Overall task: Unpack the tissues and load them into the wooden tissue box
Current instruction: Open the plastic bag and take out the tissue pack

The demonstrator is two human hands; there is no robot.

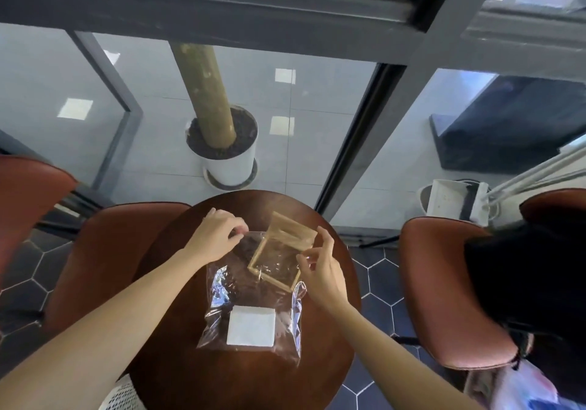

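On the round tabletop (190,378) we see a clear plastic bag (222,283) lying partly over the open wooden tissue box (275,260). The white tissues (251,326) sit inside its near end. Our left hand (215,235) and right hand (320,270) each pinch its far edge.

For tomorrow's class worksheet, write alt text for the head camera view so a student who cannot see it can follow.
Two bare hands, left hand and right hand, pinch the far end of a clear plastic bag on a round wooden table. A white tissue stack lies inside the bag. An open wooden tissue box sits beyond.
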